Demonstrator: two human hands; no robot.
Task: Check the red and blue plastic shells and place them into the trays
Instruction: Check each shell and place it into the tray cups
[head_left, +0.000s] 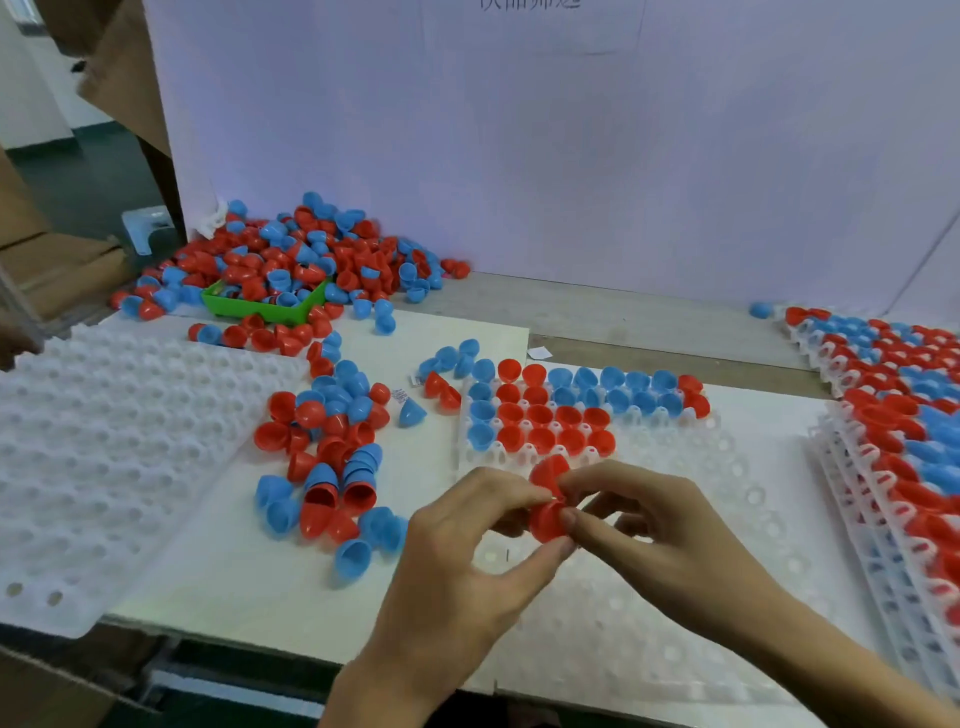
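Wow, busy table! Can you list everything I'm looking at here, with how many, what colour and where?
Held shells: two, red, pinched between both hands above the middle tray.
Middle tray: one, white, in front of the person; its far rows hold red and blue shells.
Empty tray: one, white, at left.
Tray stack: several, white, at right, filled with red and blue shells.
Near pile: many loose shells, red and blue, between the left and middle trays.
Far pile: many shells, red and blue, at the back left.
Bin: one, green, within the far pile.
Backboard: one, white, behind the table.
Left hand: grips a red shell.
Right hand: grips a red shell.
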